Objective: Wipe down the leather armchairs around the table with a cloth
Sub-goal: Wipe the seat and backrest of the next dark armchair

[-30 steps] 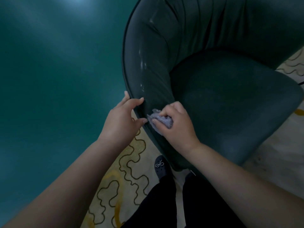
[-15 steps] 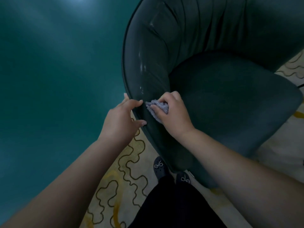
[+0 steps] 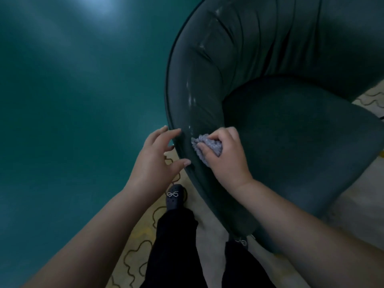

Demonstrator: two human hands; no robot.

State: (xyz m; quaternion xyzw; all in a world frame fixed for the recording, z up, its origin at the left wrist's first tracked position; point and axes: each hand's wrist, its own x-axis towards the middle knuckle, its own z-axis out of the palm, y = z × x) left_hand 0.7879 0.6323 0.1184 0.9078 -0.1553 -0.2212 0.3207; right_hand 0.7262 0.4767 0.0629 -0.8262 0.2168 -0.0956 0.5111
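The right hand [image 3: 225, 161] is gripping a bunched-up cloth [image 3: 207, 147] with curled fingers and pressing it on the inside of the chair's [image 3: 291, 132] near arm, low down by the front edge; the left hand [image 3: 154, 163] is resting beside it with its fingers spread and loose, thumb and fingertips touching the outer rim of that same arm, holding nothing; small shiny streaks are showing higher up on the arm and back, which may be wet marks or just light, I cannot tell which; the seat is looking dull and dry, so I am guessing it is not wiped yet; only this one chair is showing here, and the big green table [image 3: 72, 100] is sitting just beside it, so the other chairs are probably waiting too; the job is looking like it is nearer the start than the end; a black shoe [image 3: 174, 197] is standing on the rug [image 3: 145, 235] below.
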